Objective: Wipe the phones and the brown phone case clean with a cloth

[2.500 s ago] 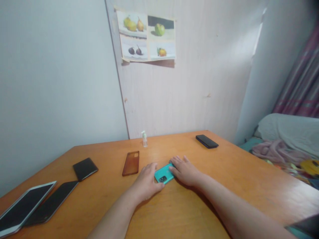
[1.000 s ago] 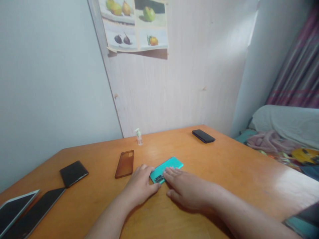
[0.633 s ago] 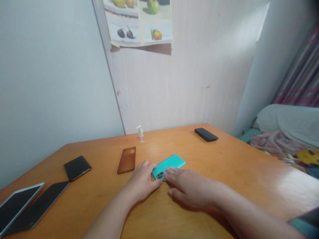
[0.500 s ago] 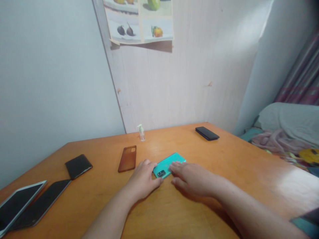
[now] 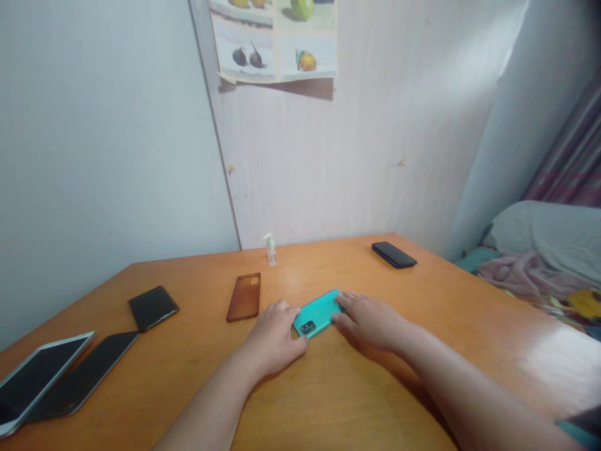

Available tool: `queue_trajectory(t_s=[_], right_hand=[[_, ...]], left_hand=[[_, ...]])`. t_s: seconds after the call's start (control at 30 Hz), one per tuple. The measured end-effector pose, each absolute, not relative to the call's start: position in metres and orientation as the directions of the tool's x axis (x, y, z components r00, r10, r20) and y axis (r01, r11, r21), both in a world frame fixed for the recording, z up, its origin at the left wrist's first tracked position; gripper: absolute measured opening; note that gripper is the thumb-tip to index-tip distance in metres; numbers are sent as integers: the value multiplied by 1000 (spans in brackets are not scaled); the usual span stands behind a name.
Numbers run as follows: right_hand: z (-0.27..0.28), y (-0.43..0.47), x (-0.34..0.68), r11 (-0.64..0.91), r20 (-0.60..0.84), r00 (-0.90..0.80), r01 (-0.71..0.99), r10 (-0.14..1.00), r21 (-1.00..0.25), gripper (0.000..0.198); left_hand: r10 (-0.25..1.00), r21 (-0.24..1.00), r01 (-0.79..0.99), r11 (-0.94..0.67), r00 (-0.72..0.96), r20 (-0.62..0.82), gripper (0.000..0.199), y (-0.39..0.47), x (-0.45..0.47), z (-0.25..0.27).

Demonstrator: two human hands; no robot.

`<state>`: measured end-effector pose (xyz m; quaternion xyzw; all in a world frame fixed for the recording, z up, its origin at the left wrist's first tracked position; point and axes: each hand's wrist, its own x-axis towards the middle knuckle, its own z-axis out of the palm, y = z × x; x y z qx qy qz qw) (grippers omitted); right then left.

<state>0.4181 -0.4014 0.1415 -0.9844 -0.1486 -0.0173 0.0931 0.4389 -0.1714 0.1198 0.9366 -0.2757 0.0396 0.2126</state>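
Note:
A turquoise smartphone (image 5: 320, 313) lies back up on the wooden table, its dark camera block at the lower left corner. My left hand (image 5: 277, 338) holds the phone's left end, with the thumb at the near corner and the fingers at the far side. Around the right end is my right hand (image 5: 370, 321), its fingers over the far corner and its thumb against the near edge. Left of the phone, apart from my left hand, a brown translucent phone case (image 5: 244, 297) lies flat.
A small clear pump bottle (image 5: 271, 250) stands near the back edge of the table (image 5: 319, 401). At the back right lies a dark wallet-like case (image 5: 393, 254). On the left are a black square item (image 5: 153, 307), a dark flat device (image 5: 87, 376) and a white-framed tablet (image 5: 42, 382).
My right hand has slid from the middle of the phone's back to its right end and now grips it. My left hand keeps its hold. The view has shifted slightly.

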Motion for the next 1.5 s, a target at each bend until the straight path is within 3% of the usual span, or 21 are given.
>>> queue_trajectory(t_s=[0.07, 0.17, 0.23, 0.3, 0.37, 0.47, 0.57, 0.67, 0.73, 0.9, 0.97, 1.07, 1.13, 1.2, 1.3, 1.37, 1.43, 1.5], right_hand=[[140, -398, 417, -929, 75, 946, 323, 315, -181, 52], [142, -385, 408, -785, 75, 827, 554, 557, -277, 47], [142, -382, 407, -703, 75, 757, 635, 649, -322, 43], [138, -388, 415, -754, 70, 803, 582, 592, -305, 43], [132, -397, 426, -868, 63, 902, 428, 426, -251, 48], [125, -401, 435, -936, 48, 958, 287, 284, -203, 58], [127, -387, 426, -865, 26, 894, 439, 447, -243, 60], [132, -374, 418, -750, -12, 789, 580, 614, -318, 56], [132, -376, 421, -769, -37, 806, 548, 590, -331, 56], [123, -389, 437, -903, -48, 933, 331, 357, -274, 64], [124, -382, 434, -887, -40, 917, 374, 398, -271, 64], [129, -367, 424, -789, -47, 822, 528, 568, -314, 59], [130, -364, 425, -777, -51, 808, 544, 587, -319, 57], [128, -371, 434, -846, -44, 873, 455, 485, -279, 57], [121, -391, 451, -958, -20, 974, 216, 224, -190, 58], [119, -399, 453, -979, -10, 990, 136, 139, -153, 58], [121, -395, 446, -967, -19, 978, 202, 208, -158, 60], [124, -385, 434, -907, -46, 922, 368, 384, -205, 62]], left_hand=[[-496, 370, -536, -759, 844, 206, 14, -171, 440, 117], [-482, 373, -530, -762, 848, 220, 15, -171, 441, 114], [-481, 378, -529, -760, 848, 220, 16, -171, 440, 114], [-485, 379, -528, -760, 849, 210, 16, -172, 440, 116], [-482, 379, -520, -765, 853, 198, 17, -173, 439, 117], [-450, 398, -496, -771, 868, 209, 37, -175, 440, 114], [-417, 444, -482, -755, 876, 242, 68, -177, 443, 108], [-409, 467, -476, -745, 879, 244, 81, -177, 445, 105], [-388, 460, -453, -764, 892, 233, 85, -177, 445, 106], [-335, 431, -386, -816, 922, 192, 92, -176, 445, 107], [-330, 439, -383, -813, 924, 194, 95, -176, 446, 105], [-330, 459, -384, -801, 923, 196, 98, -177, 448, 102], [-331, 462, -382, -800, 924, 190, 100, -177, 448, 101], [-332, 457, -380, -804, 925, 186, 104, -178, 447, 103], [-337, 441, -381, -812, 925, 178, 106, -178, 445, 106], [-346, 434, -388, -813, 922, 176, 104, -178, 444, 107], [-352, 429, -398, -811, 917, 185, 100, -177, 444, 107], [-354, 428, -407, -807, 913, 202, 96, -177, 445, 106]])
